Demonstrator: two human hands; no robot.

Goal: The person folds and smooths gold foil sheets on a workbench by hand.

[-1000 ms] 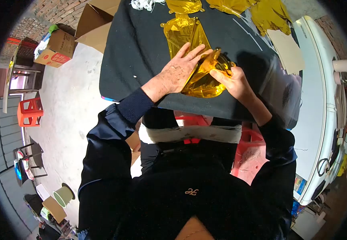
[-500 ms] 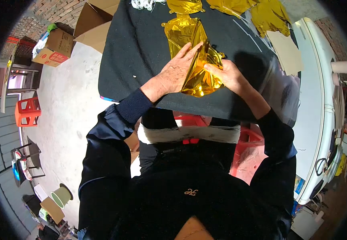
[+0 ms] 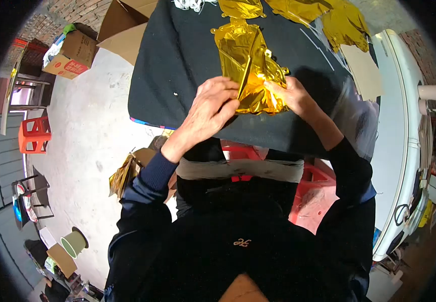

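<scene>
A flat, creased gold foil balloon (image 3: pixel 238 45) with small tabs at its corners lies on the black cloth, its near part folded and lifted. At its near right edge my right hand (image 3: pixel 294 95) grips the foil, thumb on top and the other fingers mostly hidden underneath. My left hand (image 3: pixel 210 108) is at the left side of the raised fold, fingertips close to the foil edge. Its fingers are bent, with the thumb apart from them. Another piece of gold foil (image 3: pixel 240 7) adjoins the far end.
Black cloth (image 3: pixel 172 65) covers the table. More gold foil (image 3: pixel 346 25), thin white strips (image 3: pixel 317 48) and a cardboard sheet (image 3: pixel 361 70) lie at the right. White thread (image 3: pixel 192 4) sits at the far edge. Cartons (image 3: pixel 77 53) and a red stool (image 3: pixel 35 135) stand left.
My left hand has drawn back from lying flat on the foil to its left edge, fingers now bent. My right hand keeps its grip. Folded gold foil now shows beside my left sleeve.
</scene>
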